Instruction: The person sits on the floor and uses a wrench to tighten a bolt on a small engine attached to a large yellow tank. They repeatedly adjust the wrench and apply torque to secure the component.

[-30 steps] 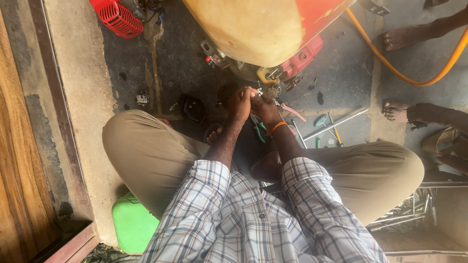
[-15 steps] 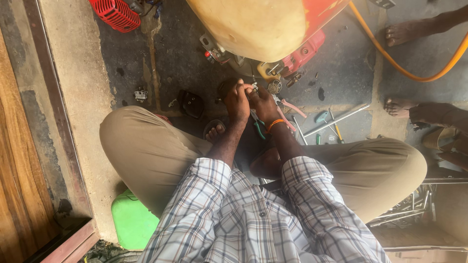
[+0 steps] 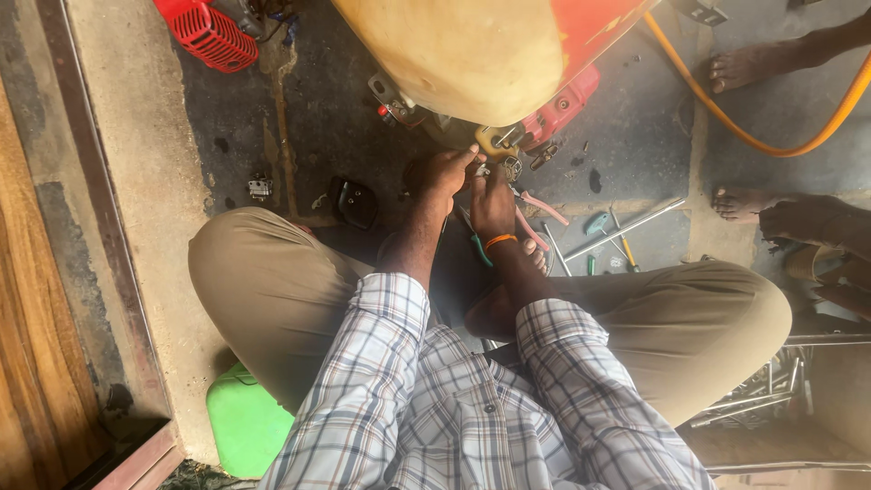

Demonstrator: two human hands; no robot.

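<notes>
A small metal part [image 3: 494, 169] is pinched between the left hand [image 3: 446, 174] and right hand [image 3: 493, 201], just under the yellow tank [image 3: 472, 54]. Pink-handled pliers [image 3: 543, 207] are laid just right of the grip, with screwdrivers [image 3: 617, 240] farther out. A black cover [image 3: 354, 201] is seen left, an orange hose [image 3: 753, 136] beyond.

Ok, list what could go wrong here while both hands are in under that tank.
1. Both the left hand and right hand work at a small metal fitting under the big yellow and red tank; if the tank shifts, fingers could get pinched.
2. Small parts lie loose on the dark, stained floor and could easily get lost.
3. Pliers and a screwdriver lie close to bare feet; someone could step on them.
</notes>
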